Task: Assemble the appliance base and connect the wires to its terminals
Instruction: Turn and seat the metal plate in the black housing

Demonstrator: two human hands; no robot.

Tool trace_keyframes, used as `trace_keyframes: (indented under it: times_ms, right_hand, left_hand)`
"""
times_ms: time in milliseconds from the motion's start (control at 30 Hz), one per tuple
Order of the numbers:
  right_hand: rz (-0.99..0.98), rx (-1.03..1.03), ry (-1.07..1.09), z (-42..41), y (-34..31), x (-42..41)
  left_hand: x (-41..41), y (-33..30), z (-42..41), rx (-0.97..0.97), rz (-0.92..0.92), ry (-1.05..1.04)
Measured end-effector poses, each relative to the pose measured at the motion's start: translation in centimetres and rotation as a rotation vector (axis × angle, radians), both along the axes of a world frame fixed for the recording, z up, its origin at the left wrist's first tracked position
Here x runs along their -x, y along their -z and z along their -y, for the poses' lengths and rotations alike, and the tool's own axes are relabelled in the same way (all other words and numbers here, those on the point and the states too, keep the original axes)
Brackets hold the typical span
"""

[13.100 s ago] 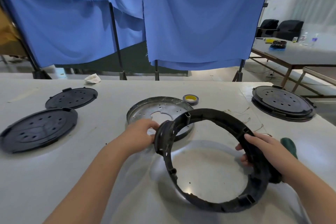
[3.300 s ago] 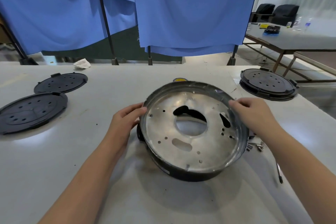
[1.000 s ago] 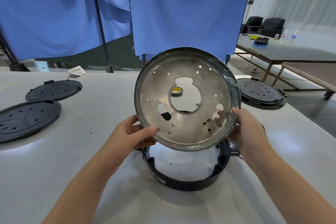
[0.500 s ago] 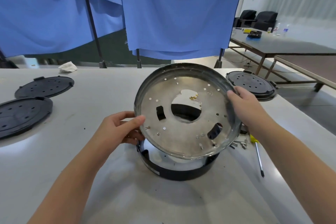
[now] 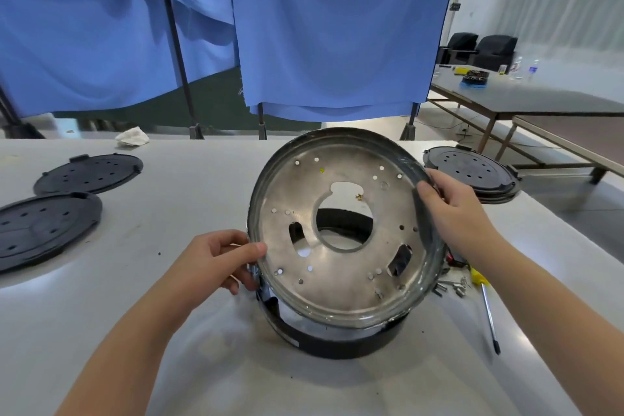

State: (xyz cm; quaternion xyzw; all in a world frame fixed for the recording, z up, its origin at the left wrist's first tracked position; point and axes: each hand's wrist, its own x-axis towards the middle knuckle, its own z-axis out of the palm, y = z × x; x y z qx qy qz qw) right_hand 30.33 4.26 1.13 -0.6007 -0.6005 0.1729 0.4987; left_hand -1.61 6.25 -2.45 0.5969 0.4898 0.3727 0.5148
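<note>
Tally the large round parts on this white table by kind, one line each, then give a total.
Flat black perforated plastic discs: 3
Round silver metal pan with holes: 1
Black plastic ring base: 1
Total: 5

A round metal plate (image 5: 344, 230) is held tilted above a black ring (image 5: 331, 338) on the white table (image 5: 169, 280), gripped at its left rim by the left hand (image 5: 216, 257) and at its right rim by the right hand (image 5: 449, 206). Black lids (image 5: 50, 226) are seen at far left, another lid (image 5: 472, 172) at far right, and screws (image 5: 452, 285) with a screwdriver (image 5: 486, 307) just right of the ring.
</note>
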Motion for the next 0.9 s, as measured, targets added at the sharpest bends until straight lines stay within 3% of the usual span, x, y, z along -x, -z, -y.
trace_keyframes:
  times_ms: [433, 700, 900]
  right_hand:
    - [-0.007, -0.093, -0.042, -0.1, -1.3, 0.4]
    - [0.007, 0.13, 0.04, -1.7, -1.0, 0.4]
    - [0.071, 0.292, 0.083, -2.7, 0.3, -0.2]
  left_hand:
    - [0.4, -0.4, 0.1, 0.035, 0.057, 0.055]
    - [0.8, -0.2, -0.5, 0.032, 0.123, -0.025]
    - [1.2, 0.0, -0.5, 0.058, -0.021, 0.022]
